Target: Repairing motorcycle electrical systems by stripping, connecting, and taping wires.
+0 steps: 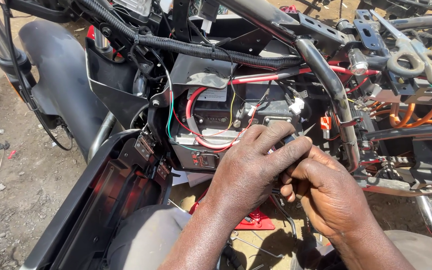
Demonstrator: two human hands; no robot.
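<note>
I see both hands meeting in front of the black battery box (226,117) that sits in the middle of the stripped motorcycle frame. My left hand (251,167) lies just below that box, its fingers (281,134) stretched toward the right hand and pressed together over a small dark part (289,139) that peeks out between the two hands; what the part is I cannot tell. My right hand (326,192) sits just below and to the right of the box, curled, its fingers bent inward and touching the left hand's fingers, so both seem clamped on the same small part.

Red wires (201,107) loop across the face of the box, with a green wire (170,117) running down its left edge. A ribbed black cable sleeve (196,49) crosses above the box. The curved metal frame tube (333,90) bends down just right of the box, and orange cables (416,117) lie farther right. A black side panel (101,200) hangs open below and left of the box, over bare dirt ground (11,165).
</note>
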